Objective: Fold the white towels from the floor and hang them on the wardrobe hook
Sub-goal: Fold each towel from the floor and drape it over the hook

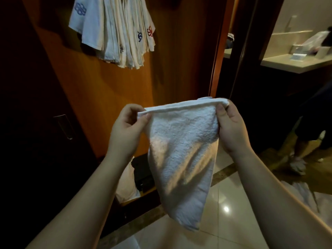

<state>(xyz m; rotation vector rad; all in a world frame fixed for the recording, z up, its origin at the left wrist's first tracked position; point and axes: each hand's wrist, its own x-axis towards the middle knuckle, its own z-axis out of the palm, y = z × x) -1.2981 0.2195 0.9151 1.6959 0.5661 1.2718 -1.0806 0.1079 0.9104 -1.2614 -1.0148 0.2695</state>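
One white towel [181,155] was held in the air in front of the wardrobe [111,90]. One bunch of folded towels [115,29] hung high on the wardrobe panel; the individual pieces were too tightly packed to count. Three embroidered marks were clearly visible on the bunch, two blue and one red.

The held towel's top edge ran nearly level between the two hands, and its lower corner hung free above the tiled floor [231,209]. Open floor lay to the right, bounded by a door frame [218,51]. Beyond it stood one pale surface [294,64] carrying small items, possibly toiletries.

The left hand [125,126] pinched the top left corner between thumb and curled fingers. The right hand [230,126] pinched the top right corner likewise. The hands were well apart, with the edge taut between them.
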